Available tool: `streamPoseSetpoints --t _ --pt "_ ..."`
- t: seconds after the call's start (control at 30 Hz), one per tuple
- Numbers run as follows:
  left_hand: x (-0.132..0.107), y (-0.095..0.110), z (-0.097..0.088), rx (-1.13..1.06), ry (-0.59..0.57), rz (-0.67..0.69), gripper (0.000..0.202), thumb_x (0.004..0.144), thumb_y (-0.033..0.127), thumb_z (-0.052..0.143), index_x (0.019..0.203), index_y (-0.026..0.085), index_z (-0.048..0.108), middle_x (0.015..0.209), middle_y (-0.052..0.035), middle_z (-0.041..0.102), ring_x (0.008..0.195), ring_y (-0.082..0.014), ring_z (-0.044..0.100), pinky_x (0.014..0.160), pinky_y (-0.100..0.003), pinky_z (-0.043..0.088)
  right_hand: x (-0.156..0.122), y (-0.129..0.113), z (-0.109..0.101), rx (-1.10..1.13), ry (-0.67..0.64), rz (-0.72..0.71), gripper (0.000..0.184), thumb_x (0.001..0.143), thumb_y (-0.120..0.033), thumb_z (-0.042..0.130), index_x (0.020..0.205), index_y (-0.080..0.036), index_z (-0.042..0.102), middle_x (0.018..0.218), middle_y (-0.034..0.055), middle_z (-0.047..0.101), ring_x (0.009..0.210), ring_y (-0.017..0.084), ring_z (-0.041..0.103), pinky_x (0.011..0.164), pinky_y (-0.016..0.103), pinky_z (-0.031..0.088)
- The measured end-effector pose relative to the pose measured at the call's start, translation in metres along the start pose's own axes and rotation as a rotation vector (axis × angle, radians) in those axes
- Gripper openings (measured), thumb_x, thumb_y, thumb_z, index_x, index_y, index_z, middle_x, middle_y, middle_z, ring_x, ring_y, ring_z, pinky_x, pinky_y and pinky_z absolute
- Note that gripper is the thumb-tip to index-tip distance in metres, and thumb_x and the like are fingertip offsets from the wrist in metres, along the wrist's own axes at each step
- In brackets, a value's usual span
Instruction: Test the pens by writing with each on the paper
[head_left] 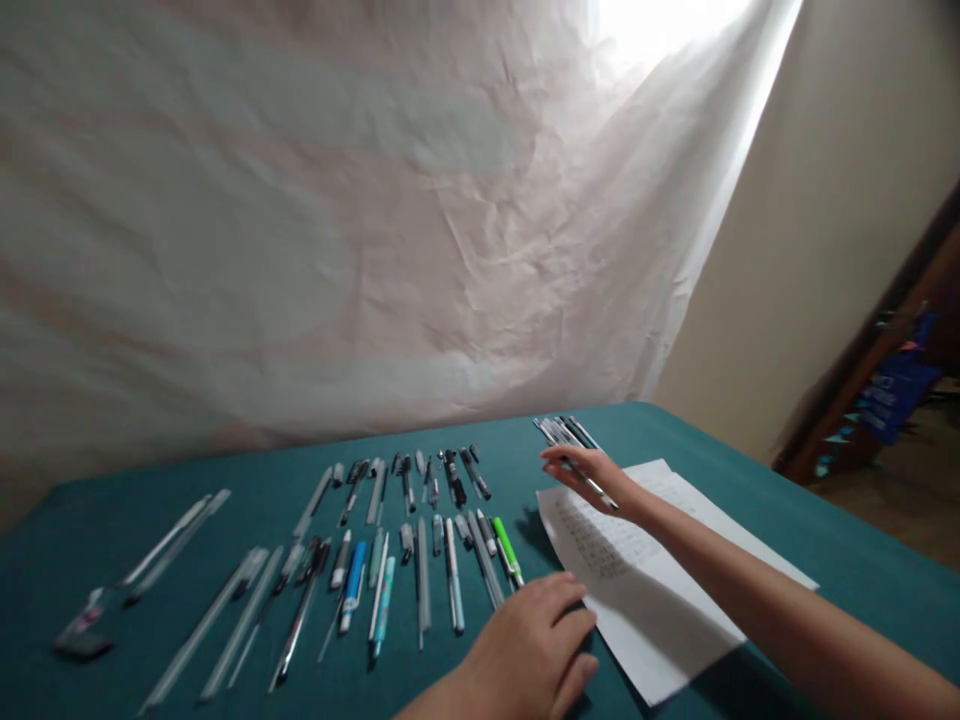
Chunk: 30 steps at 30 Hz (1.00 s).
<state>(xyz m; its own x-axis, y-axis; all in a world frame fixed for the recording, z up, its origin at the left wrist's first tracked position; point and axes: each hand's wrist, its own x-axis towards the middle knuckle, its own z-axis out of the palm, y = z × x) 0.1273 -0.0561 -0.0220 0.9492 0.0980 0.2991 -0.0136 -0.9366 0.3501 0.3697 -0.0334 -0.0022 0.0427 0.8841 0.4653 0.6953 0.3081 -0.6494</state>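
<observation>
My right hand (589, 475) is raised above the top of a handwritten sheet of paper (637, 590), fingers closed on a slim pen (598, 490) that slants down toward the wrist. Just past the fingertips lies a bunch of pens (559, 432) at the far edge of the table. Low in the middle, my left hand (536, 635) rests by the paper's left edge, fingers loosely bent and apart, with nothing seen in it. Nearest to it is a bright green pen (506, 545). Whatever lies under the left palm is hidden.
Rows of pens, caps and clear barrels cover the teal tablecloth (247, 500) on the left, among them a blue pen (352, 588). A dark eraser-like block (82, 645) sits far left. Behind the table hangs a pale sheet (375, 230); a beige wall (810, 230) stands to the right.
</observation>
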Motion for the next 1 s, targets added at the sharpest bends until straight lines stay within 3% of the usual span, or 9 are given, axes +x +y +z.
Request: streamPoseSetpoints --t 0.1,0.23,0.43,0.6,0.7,0.87,1.0 --pt "-0.001 -0.006 0.0 0.064 0.125 -0.026 0.031 0.085 0.027 0.041 0.112 0.016 0.05 0.119 -0.0105 0.053 0.117 -0.0232 0.043 0.099 -0.039 0.035 0.053 -0.002 0.039 -0.08 -0.201 -0.129 0.034 0.078 -0.025 0.053 0.112 -0.02 0.052 0.102 0.0063 0.063 0.084 0.016 0.06 0.073 0.027 0.046" --pt "0.0 -0.017 0.003 0.131 0.276 -0.027 0.026 0.082 0.024 0.044 0.104 0.015 0.054 0.112 -0.0111 0.057 0.109 -0.0244 0.049 0.093 -0.041 0.04 0.103 0.013 0.082 -0.195 -0.271 -0.095 0.042 0.071 -0.011 0.055 0.112 -0.016 0.05 0.109 0.0092 0.06 0.091 0.018 0.057 0.08 0.029 0.042" --pt "0.0 -0.031 0.013 0.115 0.376 -0.017 0.024 0.078 0.024 0.048 0.1 0.016 0.055 0.106 -0.0105 0.058 0.1 -0.0237 0.053 0.085 -0.038 0.044 0.124 0.031 0.116 -0.201 -0.256 -0.021 0.042 0.068 -0.004 0.054 0.107 -0.018 0.051 0.1 0.0079 0.062 0.085 0.018 0.058 0.075 0.028 0.04" --pt "-0.003 -0.026 0.003 -0.011 0.355 -0.11 0.025 0.077 0.02 0.049 0.101 0.016 0.055 0.106 -0.0109 0.057 0.097 -0.0229 0.054 0.085 -0.037 0.043 0.112 0.031 0.108 -0.173 -0.238 0.032 0.041 0.066 -0.003 0.056 0.103 -0.019 0.049 0.092 0.0055 0.064 0.079 0.016 0.058 0.071 0.025 0.04" --pt "-0.004 -0.02 -0.008 -0.169 0.41 -0.189 0.026 0.078 0.017 0.048 0.102 0.015 0.055 0.107 -0.0119 0.055 0.098 -0.0214 0.053 0.085 -0.034 0.041 0.098 0.018 0.093 -0.126 -0.221 0.026 0.037 0.068 -0.006 0.056 0.101 -0.019 0.046 0.093 0.0055 0.062 0.079 0.015 0.059 0.07 0.026 0.043" --pt "-0.002 -0.022 -0.019 -0.503 0.554 -0.407 0.017 0.083 0.018 0.04 0.083 0.015 0.056 0.081 -0.0066 0.056 0.08 -0.0171 0.054 0.073 -0.028 0.042 0.063 -0.035 0.061 0.341 -0.155 -0.034 0.027 0.077 -0.024 0.057 0.098 -0.021 0.04 0.103 0.0082 0.06 0.092 0.016 0.058 0.079 0.032 0.046" --pt "0.004 -0.032 -0.021 -1.053 0.657 -0.613 0.021 0.086 0.031 0.04 0.084 0.014 0.052 0.075 -0.0035 0.055 0.063 -0.0133 0.055 0.059 -0.025 0.042 0.03 -0.08 0.046 0.539 -0.154 -0.033 0.027 0.079 -0.028 0.057 0.097 -0.022 0.039 0.108 0.0104 0.059 0.098 0.018 0.057 0.082 0.035 0.045"
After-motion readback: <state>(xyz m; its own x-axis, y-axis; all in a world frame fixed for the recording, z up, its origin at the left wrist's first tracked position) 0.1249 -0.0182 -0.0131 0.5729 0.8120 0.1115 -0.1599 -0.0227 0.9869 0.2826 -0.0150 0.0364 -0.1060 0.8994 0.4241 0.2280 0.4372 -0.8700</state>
